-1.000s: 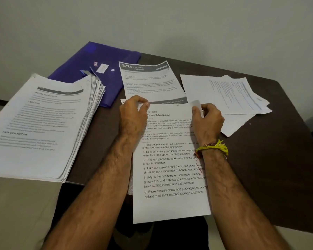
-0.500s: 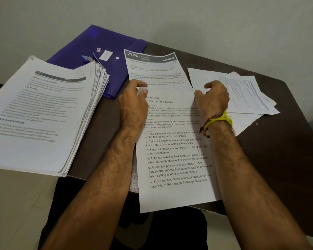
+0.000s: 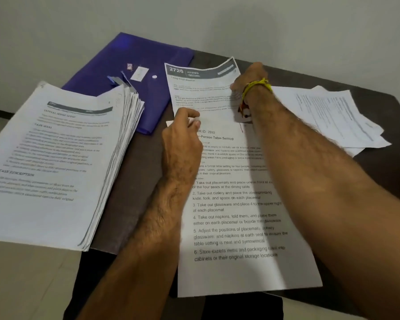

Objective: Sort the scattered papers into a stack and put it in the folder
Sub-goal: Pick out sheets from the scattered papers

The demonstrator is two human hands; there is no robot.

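A printed sheet headed "Table Setting" (image 3: 236, 227) lies in front of me and hangs over the table's near edge. My left hand (image 3: 183, 139) pinches its top left corner. My right hand (image 3: 252, 77), with a yellow thread on the wrist, reaches across to the "2726" sheet (image 3: 201, 88) behind it and grips that sheet's right edge, whose top corner curls up. A thick stack of papers (image 3: 56, 158) sits at the left. The blue folder (image 3: 129, 54) lies flat at the back left, partly under the stack and the 2726 sheet.
Several loose sheets (image 3: 333, 116) lie overlapping at the right of the dark brown table (image 3: 367, 204). The stack overhangs the table's left edge. A pale wall stands close behind the table.
My right hand let go of the Table Setting sheet's top right corner and moved forward to the 2726 sheet, lifting its right corner. My left hand kept its pinch.
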